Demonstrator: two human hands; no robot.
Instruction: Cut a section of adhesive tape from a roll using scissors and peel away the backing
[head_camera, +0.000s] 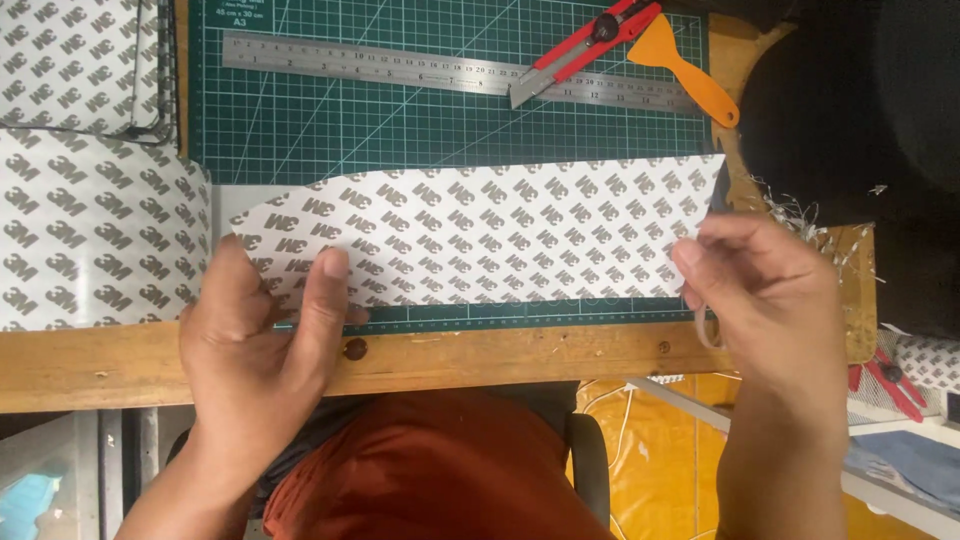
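Observation:
A long white strip of adhesive sheet (480, 230) with a grey repeated print lies across the green cutting mat (400, 120). My left hand (260, 335) pinches its lower left corner between thumb and fingers. My right hand (765, 285) grips the strip's right end, fingers curled over the edge. The strip spans almost the full width of the mat, slightly tilted.
A steel ruler (400, 70) lies along the mat's top. A red utility knife (585, 45) and an orange plastic scraper (685, 65) rest at the top right. A wide roll of the same printed sheet (95, 235) sits at left. The wooden table edge (480, 360) runs below.

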